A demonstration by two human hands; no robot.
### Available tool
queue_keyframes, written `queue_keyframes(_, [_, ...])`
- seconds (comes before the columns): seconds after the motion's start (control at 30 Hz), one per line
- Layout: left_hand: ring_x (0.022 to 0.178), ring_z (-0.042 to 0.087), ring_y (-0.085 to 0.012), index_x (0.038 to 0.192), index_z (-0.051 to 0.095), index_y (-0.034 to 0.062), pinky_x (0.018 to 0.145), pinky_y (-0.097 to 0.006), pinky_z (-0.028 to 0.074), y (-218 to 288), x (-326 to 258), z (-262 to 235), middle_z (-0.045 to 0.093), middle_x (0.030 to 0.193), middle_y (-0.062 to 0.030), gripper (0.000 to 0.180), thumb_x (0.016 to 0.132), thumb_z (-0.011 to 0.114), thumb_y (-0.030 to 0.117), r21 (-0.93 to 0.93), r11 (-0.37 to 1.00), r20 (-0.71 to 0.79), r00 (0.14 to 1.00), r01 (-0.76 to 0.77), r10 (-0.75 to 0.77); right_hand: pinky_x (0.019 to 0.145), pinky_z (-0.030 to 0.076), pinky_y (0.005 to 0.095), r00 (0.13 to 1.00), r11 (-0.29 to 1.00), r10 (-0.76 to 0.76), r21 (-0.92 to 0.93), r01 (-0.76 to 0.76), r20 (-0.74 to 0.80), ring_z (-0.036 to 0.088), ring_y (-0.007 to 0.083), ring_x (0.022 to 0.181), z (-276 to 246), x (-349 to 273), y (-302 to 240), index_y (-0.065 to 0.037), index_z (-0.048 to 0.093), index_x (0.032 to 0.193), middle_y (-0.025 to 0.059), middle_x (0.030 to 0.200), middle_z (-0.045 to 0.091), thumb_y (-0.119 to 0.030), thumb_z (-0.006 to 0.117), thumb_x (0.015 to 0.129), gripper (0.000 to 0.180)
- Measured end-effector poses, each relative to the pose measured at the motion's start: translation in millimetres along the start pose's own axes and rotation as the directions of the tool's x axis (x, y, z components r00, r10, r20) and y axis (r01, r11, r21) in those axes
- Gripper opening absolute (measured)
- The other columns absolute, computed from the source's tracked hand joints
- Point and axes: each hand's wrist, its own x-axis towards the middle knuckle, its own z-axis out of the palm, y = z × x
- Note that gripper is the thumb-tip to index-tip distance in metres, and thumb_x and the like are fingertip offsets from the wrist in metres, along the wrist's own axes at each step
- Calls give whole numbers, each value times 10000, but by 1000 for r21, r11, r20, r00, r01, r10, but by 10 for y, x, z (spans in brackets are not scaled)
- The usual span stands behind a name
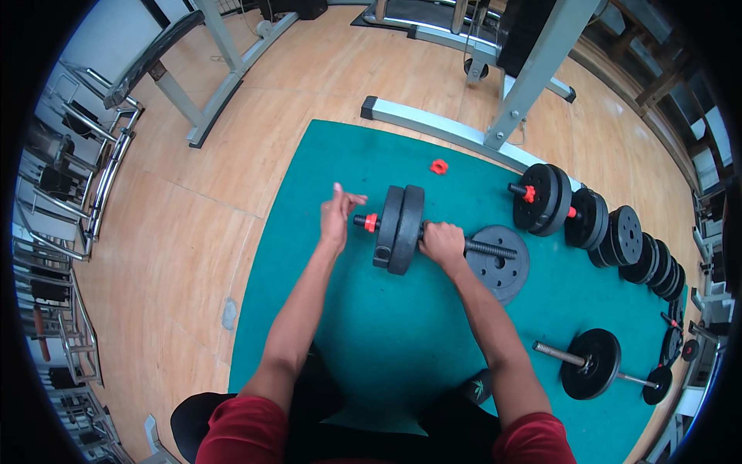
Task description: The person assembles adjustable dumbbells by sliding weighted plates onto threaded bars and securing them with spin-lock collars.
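Observation:
A short dumbbell bar (490, 249) lies across a teal mat (386, 340). Two black weight plates (399, 229) sit on its left half, with a red collar nut (371, 223) on the end beside them. My right hand (442, 243) grips the bar just right of the plates. My left hand (338, 213) hovers with fingers spread, next to the red nut and the bar's left tip. The bar's right threaded end rests over a flat black plate (500, 267).
A loose red collar nut (439, 166) lies on the mat farther away. An assembled dumbbell (547, 199) and a row of black plates (641, 251) line the mat's right side. Another bar with one plate (591, 363) lies at lower right. Grey machine frames (464, 135) stand beyond on the wood floor.

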Motion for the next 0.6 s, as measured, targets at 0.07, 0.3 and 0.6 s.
queue_keyframes(0.07, [1046,592,-228,574,388,115,937,-381,411,114,-15,9,686,1062,-138,626,1053,345,515,-191,977,-24,996,-89,86,516,534,449,1000,1000,7,-2,-7,-3,676,340,577,0,9,-7,-94,661,742,154,647,665,-213,727,666,156])
queue_keyframes(0.3, [899,618,-240,961,712,-18,832,-378,468,-71,-64,119,698,920,-163,554,1017,474,480,568,820,39,994,62,-102,504,530,448,999,1000,-7,1,7,-33,671,336,560,61,11,18,-94,643,702,150,614,651,-202,708,668,131])
queue_keyframes(0.6, [869,628,-204,964,700,-24,787,-357,474,9,-7,166,705,904,-148,525,1029,465,441,402,916,21,1000,-21,14,496,525,443,999,1000,-9,2,9,-39,667,335,554,31,-11,21,-92,639,696,153,602,640,-199,707,666,130])
